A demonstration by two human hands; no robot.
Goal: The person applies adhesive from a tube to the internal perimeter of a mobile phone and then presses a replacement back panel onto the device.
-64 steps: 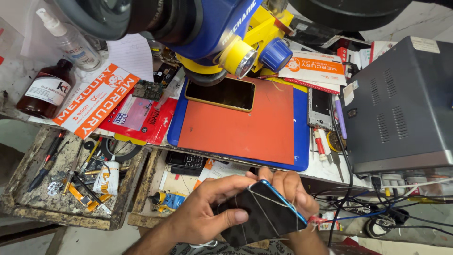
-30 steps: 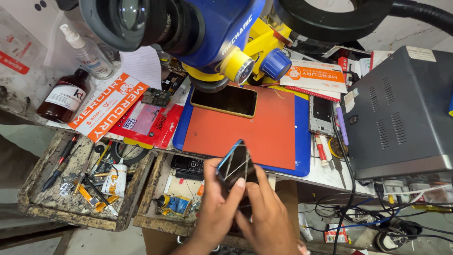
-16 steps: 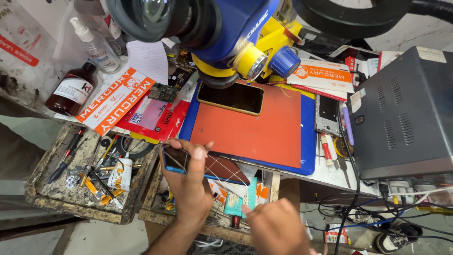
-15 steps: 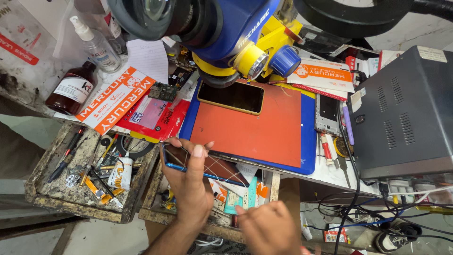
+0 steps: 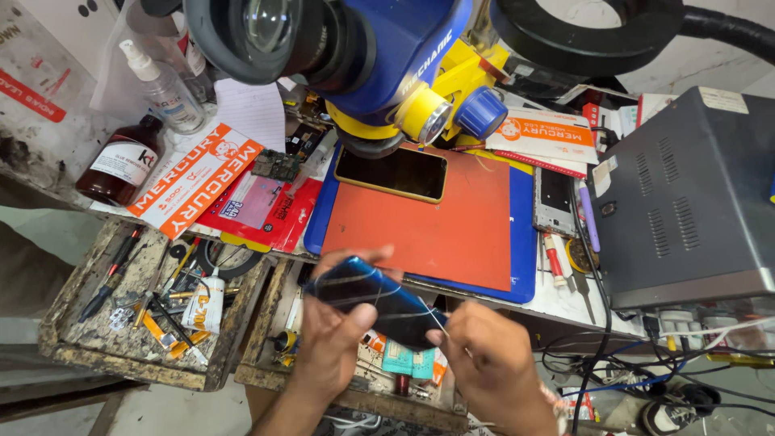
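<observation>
My left hand (image 5: 335,343) grips a dark blue phone (image 5: 373,297) with a glossy, curved back, held tilted over the open drawers in front of the bench. A thin wire or thread runs across the phone's surface. My right hand (image 5: 484,363) pinches that thin wire at the phone's right end, fingers closed on it. Both hands are below the red work mat (image 5: 452,230), which carries a second phone with a gold frame (image 5: 391,173) lying screen up under the blue and yellow microscope (image 5: 363,56).
A grey metal box (image 5: 686,202) stands at the right. Left of the mat lie orange and red packets (image 5: 194,186), a brown bottle (image 5: 121,161) and a spray bottle (image 5: 161,81). Two open drawers (image 5: 145,307) hold several tools and tubes. Cables (image 5: 630,371) hang at lower right.
The phone has turned from a flat hold in my left hand alone to a tilted two-handed hold. My right hand rose to the phone's right end and took the thin wire.
</observation>
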